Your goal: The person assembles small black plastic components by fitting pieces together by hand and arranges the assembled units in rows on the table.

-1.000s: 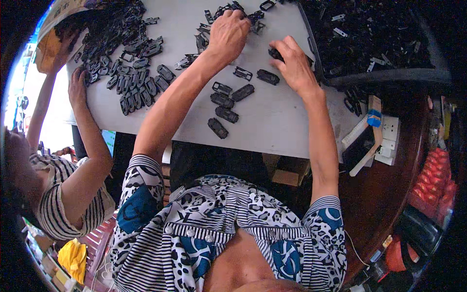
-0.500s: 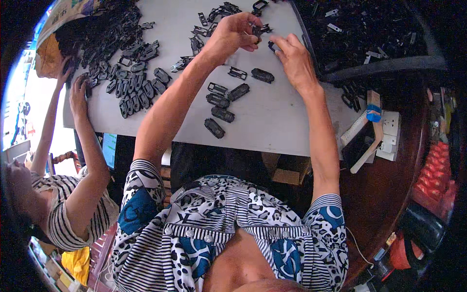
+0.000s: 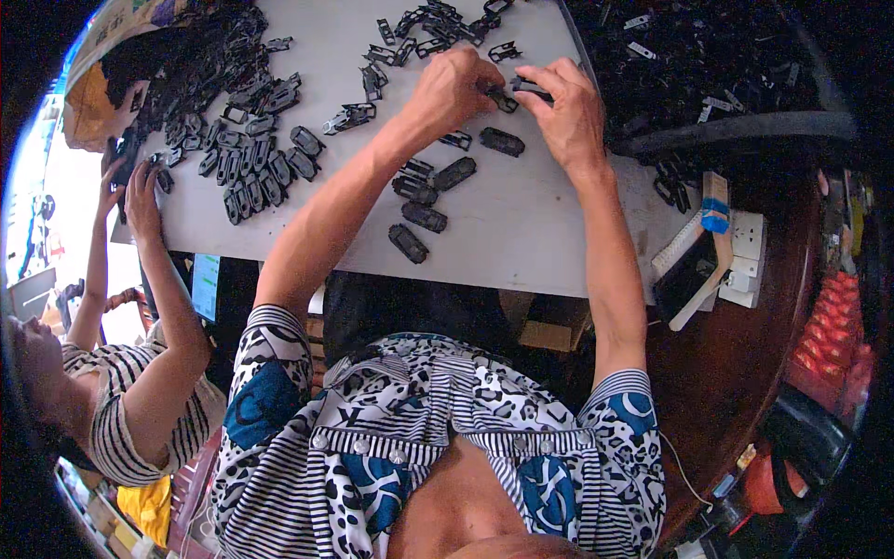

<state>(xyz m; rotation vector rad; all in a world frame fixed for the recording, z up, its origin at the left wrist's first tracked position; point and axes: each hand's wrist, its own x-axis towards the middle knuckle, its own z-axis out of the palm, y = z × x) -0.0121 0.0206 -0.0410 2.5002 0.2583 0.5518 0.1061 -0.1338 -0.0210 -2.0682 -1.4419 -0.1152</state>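
My left hand is closed on a black plastic frame piece, which sticks out past the fingertips. Just to the right, my right hand pinches a dark oval plastic part between thumb and fingers. The two pieces are close together above the white table; whether they touch, I cannot tell. Below them lie a black oval part and an open frame partly covered by my left hand. Nearer to me are several more black oval parts.
Loose black frames lie at the far side. A large heap of black parts covers the left, where a co-worker's hands are. At right stand a dark bin of parts, a taped wooden stick and a white power strip.
My left hand has come down toward me, bringing its frame piece beside the oval part in my right hand. A co-worker's hands have shifted slightly nearer.
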